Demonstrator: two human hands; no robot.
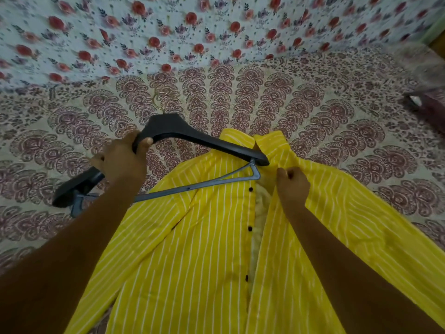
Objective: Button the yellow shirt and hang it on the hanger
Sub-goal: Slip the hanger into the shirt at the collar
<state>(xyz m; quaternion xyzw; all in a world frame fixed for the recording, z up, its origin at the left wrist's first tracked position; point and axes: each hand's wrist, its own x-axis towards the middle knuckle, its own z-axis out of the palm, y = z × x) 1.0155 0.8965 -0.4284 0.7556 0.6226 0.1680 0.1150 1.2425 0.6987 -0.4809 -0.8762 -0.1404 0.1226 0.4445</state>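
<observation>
The yellow shirt (197,242) with white stripes lies face up on the bed, collar away from me. Its front is unbuttoned, with dark buttons (250,229) along the left placket and a gap showing the inside. My left hand (120,160) grips the left arm of a black hanger (192,137), held tilted above the shirt's left shoulder; its right tip reaches the collar opening. A thin metal hook sits at the hanger's top. My right hand (292,186) pinches the edge of the right front panel just below the collar.
The bed is covered by a cream sheet (240,92) with a maroon paisley print. A pale blue cloth (192,32) with red roses lies beyond it. A dark object (426,104) sits at the right edge of the bed.
</observation>
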